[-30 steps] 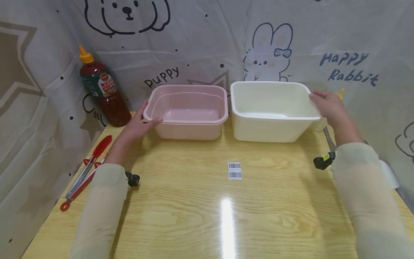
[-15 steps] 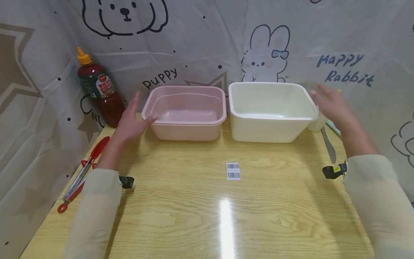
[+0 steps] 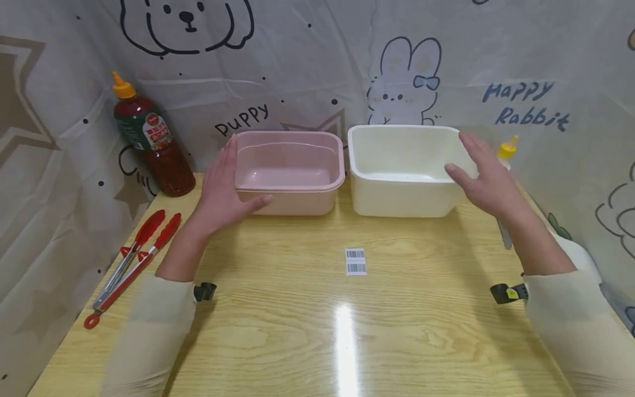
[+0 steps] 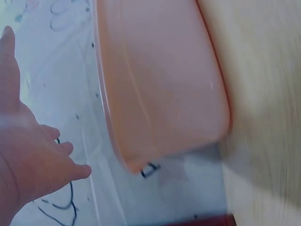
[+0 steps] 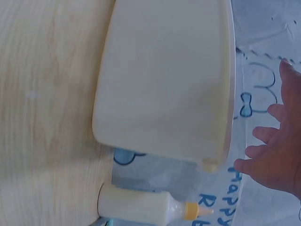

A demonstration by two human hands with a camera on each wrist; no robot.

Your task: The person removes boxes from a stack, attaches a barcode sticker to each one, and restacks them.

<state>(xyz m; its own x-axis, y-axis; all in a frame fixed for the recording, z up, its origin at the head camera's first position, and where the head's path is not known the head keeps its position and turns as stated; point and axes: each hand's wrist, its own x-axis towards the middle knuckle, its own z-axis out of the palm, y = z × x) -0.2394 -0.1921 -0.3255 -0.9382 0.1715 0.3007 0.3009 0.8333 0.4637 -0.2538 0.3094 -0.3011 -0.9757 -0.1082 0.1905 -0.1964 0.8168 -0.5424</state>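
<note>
- The pink tub [image 3: 290,171] sits at the back of the tabletop [image 3: 347,331], close to the cloth wall. Nothing is inside it.
- The white tub [image 3: 404,168] stands just beside it on the right, with a small gap between them. It has nothing in it either.
- The left hand [image 3: 223,193] is by the left end of the pink tub. Its fingers are straight and spread, and its grip holds nothing. From the wrist view there is a gap between the hand and the tub.
- The right hand [image 3: 483,176] is by the right end of the white tub. Its fingers are straight too, and its grip holds nothing. The right wrist view shows it a little way off the rim.
- A dark red sauce bottle [image 3: 151,143] with an orange cap stands in the back left corner. Its label is too small to read.
- Red tongs [image 3: 131,264] lie near the left edge.
- A small white bottle [image 5: 150,207] with a yellow tip lies behind the white tub on the right.
- A barcode sticker [image 3: 356,261] is stuck in the middle of the tabletop.
- The cloth wall [image 3: 307,66] has a dog and a bunny drawn on it. It says "Puppy" and "Happy Rabbit".
</note>
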